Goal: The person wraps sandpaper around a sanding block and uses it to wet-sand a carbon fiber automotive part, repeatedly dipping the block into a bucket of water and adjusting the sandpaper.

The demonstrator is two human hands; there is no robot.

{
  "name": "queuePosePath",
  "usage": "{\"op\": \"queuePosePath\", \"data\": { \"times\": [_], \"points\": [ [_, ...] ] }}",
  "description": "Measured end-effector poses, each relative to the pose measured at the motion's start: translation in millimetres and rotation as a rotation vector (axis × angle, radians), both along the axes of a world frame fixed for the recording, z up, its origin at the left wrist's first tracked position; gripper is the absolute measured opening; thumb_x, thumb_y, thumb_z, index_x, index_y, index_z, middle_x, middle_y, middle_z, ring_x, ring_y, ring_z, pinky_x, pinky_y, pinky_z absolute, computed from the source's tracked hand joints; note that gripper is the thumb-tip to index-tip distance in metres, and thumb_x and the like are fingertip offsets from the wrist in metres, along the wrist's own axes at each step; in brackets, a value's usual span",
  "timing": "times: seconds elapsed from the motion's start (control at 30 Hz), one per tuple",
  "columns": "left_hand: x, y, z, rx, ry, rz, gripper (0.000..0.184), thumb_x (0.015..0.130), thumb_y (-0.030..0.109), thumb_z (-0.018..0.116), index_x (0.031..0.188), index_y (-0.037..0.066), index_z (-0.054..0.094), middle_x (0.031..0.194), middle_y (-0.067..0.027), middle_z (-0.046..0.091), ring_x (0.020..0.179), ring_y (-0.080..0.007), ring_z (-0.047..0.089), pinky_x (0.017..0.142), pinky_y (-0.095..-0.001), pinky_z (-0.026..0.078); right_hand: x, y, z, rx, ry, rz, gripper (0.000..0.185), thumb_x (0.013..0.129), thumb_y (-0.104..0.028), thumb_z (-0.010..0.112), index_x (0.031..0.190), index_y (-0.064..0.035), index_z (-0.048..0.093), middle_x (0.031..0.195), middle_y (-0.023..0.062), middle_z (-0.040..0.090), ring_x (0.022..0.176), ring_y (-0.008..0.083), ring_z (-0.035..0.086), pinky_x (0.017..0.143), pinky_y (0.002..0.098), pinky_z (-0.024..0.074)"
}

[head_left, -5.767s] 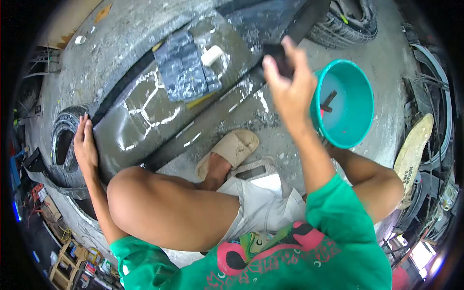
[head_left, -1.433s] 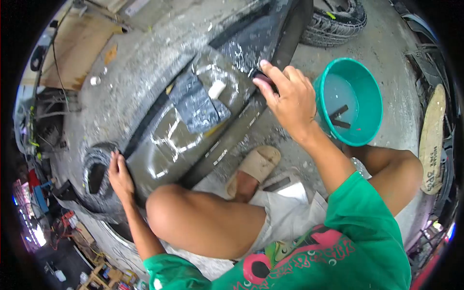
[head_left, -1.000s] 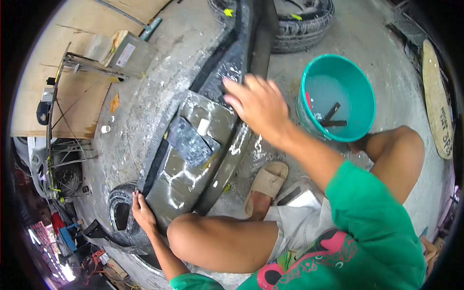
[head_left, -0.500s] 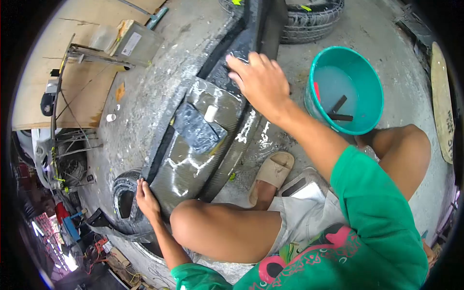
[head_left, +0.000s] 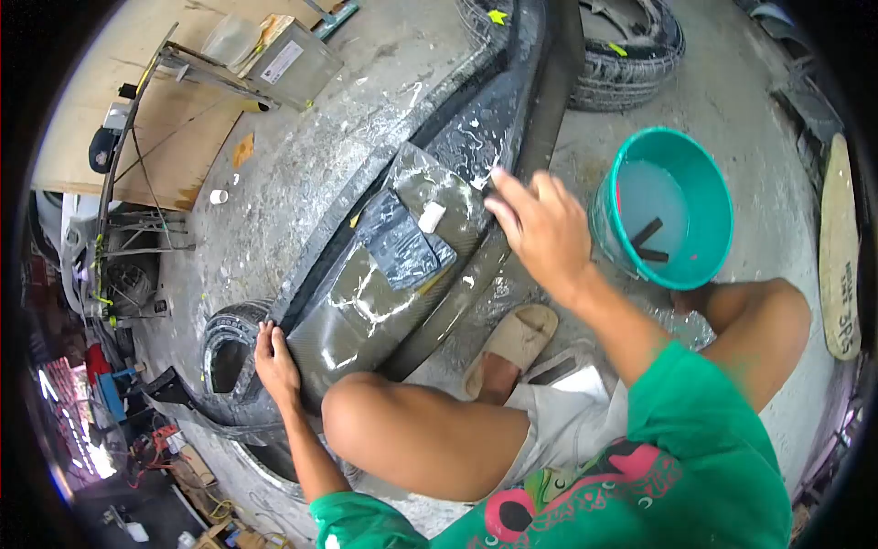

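Note:
A long dark panel [head_left: 343,316] with a carbon-fibre weave lies aslant in front of me, wet and streaked with whitish liquid. My left hand [head_left: 276,364] grips its near left edge, fingers together over the rim. Over the panel's right edge, my right hand [head_left: 547,231] is closed; a small dark bit shows under its fingertips, too hidden to name. A wet dark grey sheet [head_left: 393,240], creased like sandpaper or cloth, lies on the panel. Beside it sits a small white block [head_left: 432,217].
A teal bucket [head_left: 722,197] of cloudy water, with dark strips inside, stands to the right. Tyres lie behind [head_left: 631,78] and at left [head_left: 215,352]. My sandalled foot [head_left: 512,343] is close to the panel. A clear plastic box [head_left: 293,69] sits at the back left.
My right hand has come toward me along the panel, to its right edge, and its fingers look more closed. My left hand keeps its place on the edge. The view has shifted slightly.

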State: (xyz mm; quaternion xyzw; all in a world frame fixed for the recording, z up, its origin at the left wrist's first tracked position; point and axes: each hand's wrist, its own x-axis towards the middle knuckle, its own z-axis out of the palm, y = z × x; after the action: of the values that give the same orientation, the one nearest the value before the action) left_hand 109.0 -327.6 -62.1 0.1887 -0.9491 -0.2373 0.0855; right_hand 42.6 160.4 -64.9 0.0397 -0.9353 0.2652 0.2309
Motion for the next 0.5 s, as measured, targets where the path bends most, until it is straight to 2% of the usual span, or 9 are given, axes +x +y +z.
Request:
{"op": "queuePosePath", "data": {
  "times": [0.03,0.1,0.23,0.3,0.37,0.5],
  "points": [
    [2,-2,-1,0.017,-0.003,-0.005,0.046,0.108,0.027,0.055,0.137,-0.008,0.065,0.15,-0.0263,0.059,0.144,-0.0343,0.054,0.122,-0.0392,0.037,4,0,3,0.013,-0.042,0.017,0.038,0.096,-0.036,0.073,0.13,-0.0211,0.069,0.095,0.0102,0.061,0.092,0.0329,0.063,0.077,0.0465,0.0521],
    [2,-12,-11,0.052,0.018,0.024,0.049,0.108,0.029,0.056,0.14,-0.008,0.063,0.15,-0.0252,0.06,0.143,-0.0332,0.056,0.121,-0.0392,0.038,-20,3,5,0.09,0.103,0.003,0.036,0.095,-0.036,0.073,0.128,-0.0206,0.07,0.093,0.0117,0.062,0.09,0.0344,0.065,0.075,0.0476,0.0529],
    [4,5,5,0.03,-0.001,0.002,0.052,0.108,0.032,0.056,0.14,-0.008,0.063,0.149,-0.0259,0.06,0.142,-0.0337,0.056,0.12,-0.0393,0.039,-58,6,6,0.146,0.06,-0.033,0.032,0.096,-0.03,0.073,0.126,-0.0212,0.068,0.097,0.0143,0.064,0.094,0.0355,0.065,0.076,0.0486,0.0528],
    [3,6,5,-0.006,-0.015,-0.001,0.05,0.108,0.031,0.056,0.139,-0.008,0.063,0.149,-0.0268,0.06,0.143,-0.0334,0.056,0.121,-0.0389,0.038,-30,1,4,0.088,0.111,-0.032,0.035,0.094,-0.031,0.074,0.127,-0.0217,0.068,0.094,0.0137,0.063,0.089,0.0352,0.065,0.074,0.0488,0.0525],
    [-6,10,9,0.024,0.009,0.019,0.049,0.108,0.03,0.056,0.139,-0.007,0.064,0.149,-0.0276,0.059,0.145,-0.0331,0.054,0.122,-0.0388,0.037,6,-2,5,0.012,0.014,0.024,0.034,0.093,-0.033,0.076,0.125,-0.0217,0.072,0.09,0.012,0.06,0.087,0.034,0.065,0.076,0.0482,0.0516],
    [2,5,6,0.06,-0.024,0.052,0.051,0.108,0.032,0.055,0.14,-0.007,0.063,0.15,-0.0267,0.058,0.145,-0.0331,0.053,0.122,-0.0373,0.035,-27,5,10,0.074,0.055,0.003,0.034,0.094,-0.037,0.075,0.124,-0.02,0.072,0.093,0.0135,0.065,0.091,0.034,0.067,0.075,0.0482,0.0527]
  ]
}}
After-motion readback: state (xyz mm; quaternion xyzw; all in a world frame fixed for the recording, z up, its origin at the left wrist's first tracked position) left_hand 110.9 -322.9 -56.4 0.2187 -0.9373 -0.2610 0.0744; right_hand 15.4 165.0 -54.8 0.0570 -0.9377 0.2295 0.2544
